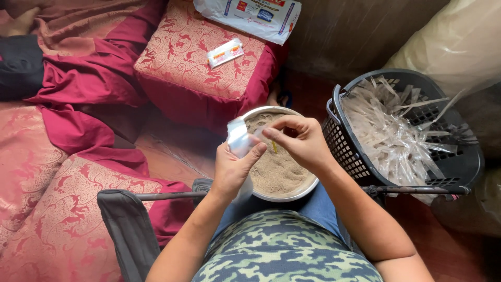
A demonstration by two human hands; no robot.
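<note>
My left hand [233, 168] grips a stack of small clear plastic bags [238, 137] over a round metal bowl [292, 195] that rests on my lap. Brown, sand-like powder [276, 169] fills the bowl. My right hand [301, 141] hovers above the powder with fingers pinched at the top bag's edge, and a small yellow piece [274, 147] shows below its fingertips.
A black plastic basket [459, 162] full of clear plastic packets [396, 133] stands at my right. Red patterned cushions [193, 49] and cloth lie to the left and ahead, with a white printed packet [250, 15] and a small sachet [225, 52] on one. A grey chair arm [125, 219] is at lower left.
</note>
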